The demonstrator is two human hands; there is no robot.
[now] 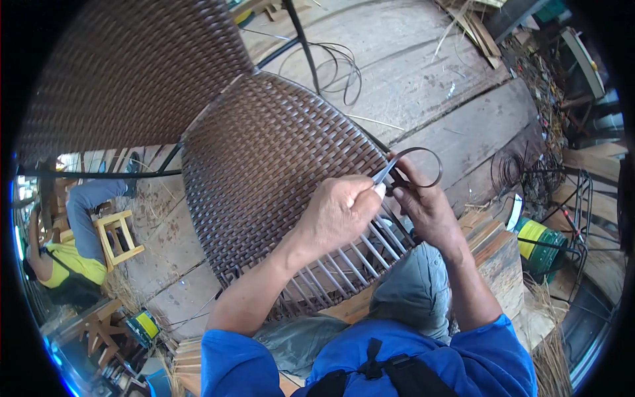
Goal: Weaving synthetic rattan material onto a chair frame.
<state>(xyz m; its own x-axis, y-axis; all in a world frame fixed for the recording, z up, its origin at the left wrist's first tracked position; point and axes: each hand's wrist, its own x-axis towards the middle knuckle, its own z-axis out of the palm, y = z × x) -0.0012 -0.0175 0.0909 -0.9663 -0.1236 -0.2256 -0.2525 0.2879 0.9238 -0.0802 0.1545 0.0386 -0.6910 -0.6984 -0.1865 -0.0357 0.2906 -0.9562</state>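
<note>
A brown woven chair (278, 152) lies across my lap, its seat weave dense except near the front. There, pale bare strands (360, 258) run side by side across a gap. My left hand (344, 208) is closed, pinching a flat brown weaving strip (439, 173) at the seat's right edge. The strip curls up in a loop above my right hand (426, 208). That hand is closed around the seat's edge, with thumb and fingers near the strip; its exact grip is partly hidden. A shiny grey stretch rises beside my left thumb.
A coil of strip (340, 66) lies on the board floor beyond the chair. Far left, a person in a yellow top (76, 264) sits near a small wooden stool (120, 239). At right stand a green tub (541, 248) and a black wire frame (582, 218).
</note>
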